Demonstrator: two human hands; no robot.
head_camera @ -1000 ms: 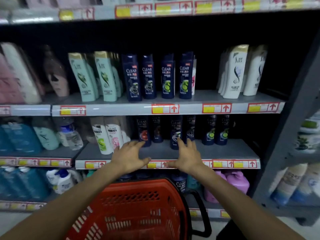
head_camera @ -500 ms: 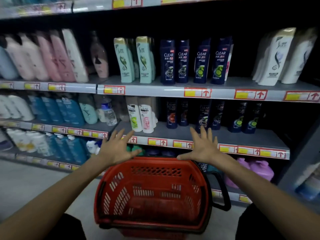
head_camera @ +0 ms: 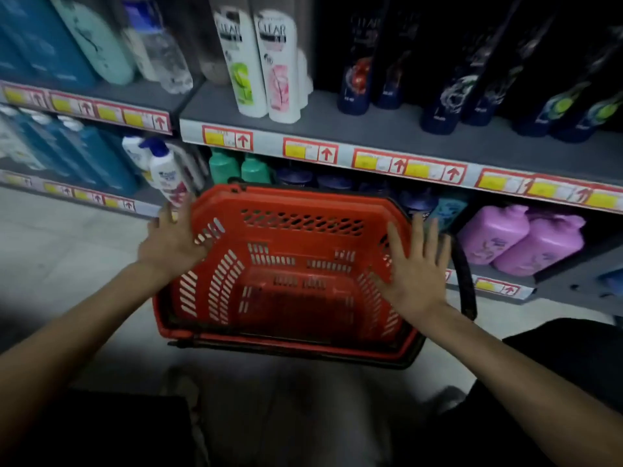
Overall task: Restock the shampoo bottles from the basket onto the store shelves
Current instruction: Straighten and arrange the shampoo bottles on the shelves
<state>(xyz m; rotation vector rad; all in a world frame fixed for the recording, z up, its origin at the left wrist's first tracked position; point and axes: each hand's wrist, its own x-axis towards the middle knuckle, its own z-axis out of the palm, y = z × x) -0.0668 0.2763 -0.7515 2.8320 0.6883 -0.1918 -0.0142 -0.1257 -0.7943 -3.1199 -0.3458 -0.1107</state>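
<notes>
A red plastic basket (head_camera: 290, 264) with black handles stands on the floor in front of the shelves; I see no bottle inside it. My left hand (head_camera: 172, 244) hovers with fingers spread at the basket's left rim. Over the right rim my right hand (head_camera: 416, 271) is spread flat, palm down. Neither hand holds anything. On the grey shelf (head_camera: 387, 136) above the basket stand two white Clear shampoo bottles (head_camera: 259, 62) and a row of dark blue Clear bottles (head_camera: 445, 72).
Below that shelf are green-capped bottles (head_camera: 239, 166), dark caps and pink jugs (head_camera: 519, 237). The left bay holds blue and teal bottles (head_camera: 67, 38) and white pump bottles (head_camera: 165, 166). Pale floor (head_camera: 57, 251) lies to the left. My dark-clothed legs fill the bottom of the view.
My view has tipped down from the shelves to the basket. Both open hands have dropped from shelf height to the basket's two side rims.
</notes>
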